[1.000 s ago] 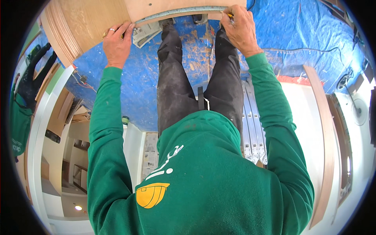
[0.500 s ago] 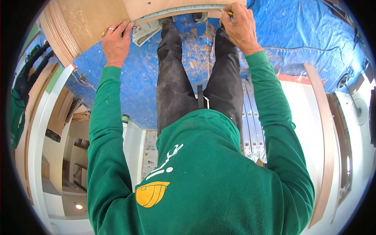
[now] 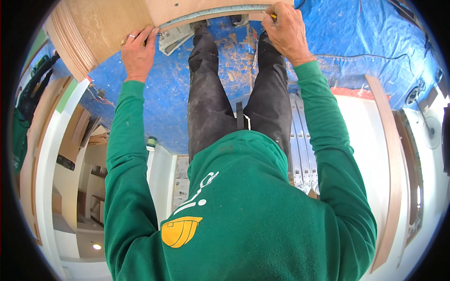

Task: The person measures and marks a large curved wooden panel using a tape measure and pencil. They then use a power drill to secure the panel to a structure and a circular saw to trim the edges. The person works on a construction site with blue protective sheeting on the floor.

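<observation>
Tape (image 3: 213,11) along board (image 3: 201,3) edge between hands (image 3: 287,36)

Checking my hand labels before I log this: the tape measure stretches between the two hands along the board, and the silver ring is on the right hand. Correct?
Not quite: the head view shows the silver ring on the left hand, not the right hand. The rest stands.

from where i stand, white letters (image 3: 194,193) are printed on the front of the green sweatshirt (image 3: 253,215), next to a yellow helmet picture (image 3: 180,232). the measuring tape (image 3: 211,13) carries fine scale marks, but they are too small for reading. the newspaper sheets (image 3: 174,36) on the blue tarp (image 3: 154,112) have print, also not readable.
</observation>
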`<state>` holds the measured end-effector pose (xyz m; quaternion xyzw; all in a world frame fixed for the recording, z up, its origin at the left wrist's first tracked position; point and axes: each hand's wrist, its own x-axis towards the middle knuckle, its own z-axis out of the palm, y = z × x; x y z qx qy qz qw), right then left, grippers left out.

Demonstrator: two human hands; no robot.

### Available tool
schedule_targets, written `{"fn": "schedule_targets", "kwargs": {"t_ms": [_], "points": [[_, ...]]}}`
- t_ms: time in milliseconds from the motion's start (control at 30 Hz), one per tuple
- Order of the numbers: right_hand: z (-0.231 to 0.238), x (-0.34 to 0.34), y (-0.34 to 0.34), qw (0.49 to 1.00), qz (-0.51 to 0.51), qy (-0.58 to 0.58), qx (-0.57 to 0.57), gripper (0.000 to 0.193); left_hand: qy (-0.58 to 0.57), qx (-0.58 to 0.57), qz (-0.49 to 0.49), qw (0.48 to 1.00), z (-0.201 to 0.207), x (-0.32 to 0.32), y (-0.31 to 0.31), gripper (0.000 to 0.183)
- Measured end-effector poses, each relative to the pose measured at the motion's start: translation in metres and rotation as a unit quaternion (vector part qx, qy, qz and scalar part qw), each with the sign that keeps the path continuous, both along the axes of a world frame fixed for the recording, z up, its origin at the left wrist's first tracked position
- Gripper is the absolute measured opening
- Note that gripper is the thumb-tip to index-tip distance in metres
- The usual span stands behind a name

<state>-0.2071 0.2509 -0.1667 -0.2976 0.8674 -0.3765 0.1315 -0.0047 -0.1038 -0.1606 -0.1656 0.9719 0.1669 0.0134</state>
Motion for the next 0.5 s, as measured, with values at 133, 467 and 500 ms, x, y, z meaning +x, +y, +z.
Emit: {"fn": "schedule_targets", "kwargs": {"t_ms": [133, 467, 500], "points": [[0.003, -0.001, -0.001, 1.0, 0.0, -0.004, 0.008, 0.012, -0.003, 0.001, 0.006, 1.0, -0.002, 0.001, 0.0, 0.022], [0.001, 0.004, 0.001, 0.995, 0.054, 0.052, 0.069, 0.011, -0.017, 0.014, 0.009, 1.0, -0.001, 0.002, -0.007, 0.024], [0.008, 0.01, 0.001, 0.989, 0.065, 0.112, 0.077, 0.01, -0.028, 0.018, 0.005, 0.999, -0.002, -0.001, -0.009, 0.026]]}}
